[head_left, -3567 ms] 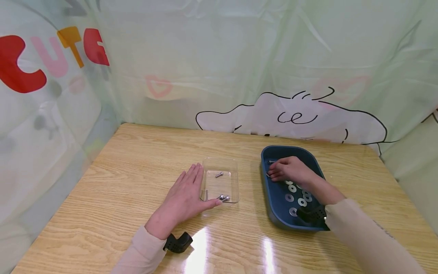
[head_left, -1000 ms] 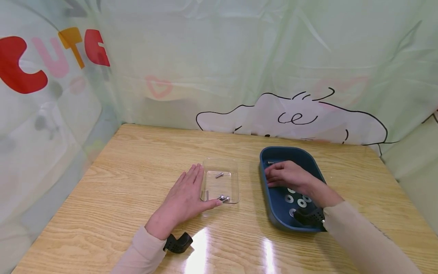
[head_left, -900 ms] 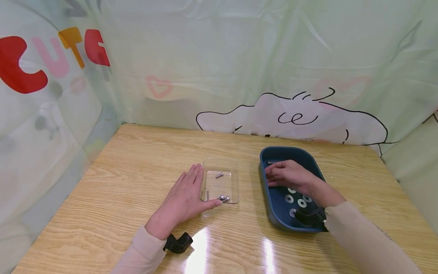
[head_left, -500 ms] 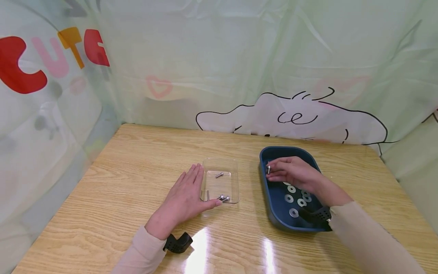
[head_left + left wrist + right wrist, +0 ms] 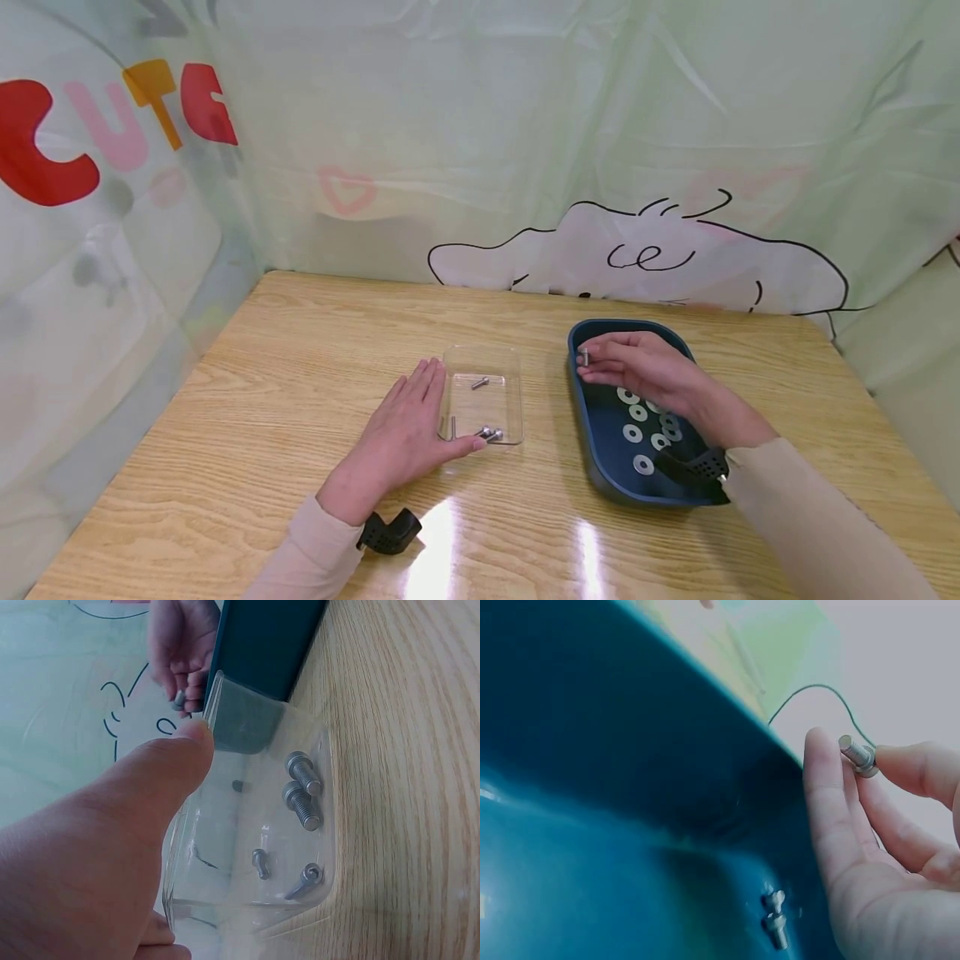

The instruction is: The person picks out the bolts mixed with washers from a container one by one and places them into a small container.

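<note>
My right hand (image 5: 648,371), above the far left of a dark blue bin (image 5: 592,467), pinches a silver bolt (image 5: 858,755) between thumb and fingertips. Another bolt (image 5: 776,930) lies in the bin's corner in the right wrist view. Flat washers (image 5: 633,433) are spread over the bin's floor. On the left, my left hand (image 5: 401,433) rests against a small clear plastic box (image 5: 521,392), fingers straight along its left side and thumb across its near rim. Inside that box lie several bolts (image 5: 302,806), two thicker ones side by side and smaller ones apart.
The wooden table (image 5: 300,350) carries both containers, with a gap of bare wood between them. A pale printed curtain (image 5: 375,125) closes off the back and sides. Each wrist wears a black camera mount (image 5: 392,532).
My right hand has come up from the bin's floor with a bolt in its fingertips, and moved slightly toward the bin's far left side. The left hand and clear box have stayed put.
</note>
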A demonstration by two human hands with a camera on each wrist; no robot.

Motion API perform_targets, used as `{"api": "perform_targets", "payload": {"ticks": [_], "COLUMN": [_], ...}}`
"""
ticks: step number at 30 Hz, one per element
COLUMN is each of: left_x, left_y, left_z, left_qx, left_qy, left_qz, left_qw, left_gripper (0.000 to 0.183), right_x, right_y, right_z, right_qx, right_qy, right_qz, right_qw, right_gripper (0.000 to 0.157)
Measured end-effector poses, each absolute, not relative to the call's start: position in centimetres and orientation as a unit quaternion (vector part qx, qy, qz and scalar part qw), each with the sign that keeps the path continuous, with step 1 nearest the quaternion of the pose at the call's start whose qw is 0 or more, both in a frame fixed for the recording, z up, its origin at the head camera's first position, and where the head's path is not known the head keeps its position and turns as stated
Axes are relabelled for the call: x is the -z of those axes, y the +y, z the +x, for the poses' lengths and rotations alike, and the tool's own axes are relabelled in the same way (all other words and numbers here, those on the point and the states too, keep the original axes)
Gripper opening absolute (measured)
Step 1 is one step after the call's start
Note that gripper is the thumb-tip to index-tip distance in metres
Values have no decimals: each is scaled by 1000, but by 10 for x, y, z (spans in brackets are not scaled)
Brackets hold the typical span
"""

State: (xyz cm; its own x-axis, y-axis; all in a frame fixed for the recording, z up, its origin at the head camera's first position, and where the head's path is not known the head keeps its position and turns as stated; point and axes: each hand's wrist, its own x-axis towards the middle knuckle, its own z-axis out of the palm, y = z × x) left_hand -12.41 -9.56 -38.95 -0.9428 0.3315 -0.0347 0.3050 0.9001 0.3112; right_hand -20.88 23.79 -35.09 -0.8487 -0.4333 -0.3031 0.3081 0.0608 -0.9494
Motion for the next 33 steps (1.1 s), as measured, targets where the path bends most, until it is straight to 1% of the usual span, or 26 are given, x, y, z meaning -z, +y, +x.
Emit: {"api": "perform_targets", "payload": {"ticks": [6,8,12,14,23,33], "left_x": [390,390,391,390,389,390], "left_y": [-96,-96,-96,-96,-96,-97], "left_z": [-124,-125,-125,-125,-124,-124], "left_qx": [-155,-154,-155,-154,-150,-147], "left_qy": [974,974,974,974,974,975], "left_qz": [161,161,160,160,163,165], "left_qw": [43,44,46,46,41,37], "left_gripper": [114,114,114,114,115,115], "right_x": [343,341,337,336,335,336], "right_y": [229,226,219,216,201,184], "right_z": [-207,-206,-203,-202,-201,-202], "right_qx": [678,675,671,667,639,614], "right_qy": [681,683,683,687,707,725], "right_qz": [-50,-53,-63,-66,-91,-81], "right_qw": [271,274,280,281,289,301], "right_gripper": [35,31,19,18,31,38]}}
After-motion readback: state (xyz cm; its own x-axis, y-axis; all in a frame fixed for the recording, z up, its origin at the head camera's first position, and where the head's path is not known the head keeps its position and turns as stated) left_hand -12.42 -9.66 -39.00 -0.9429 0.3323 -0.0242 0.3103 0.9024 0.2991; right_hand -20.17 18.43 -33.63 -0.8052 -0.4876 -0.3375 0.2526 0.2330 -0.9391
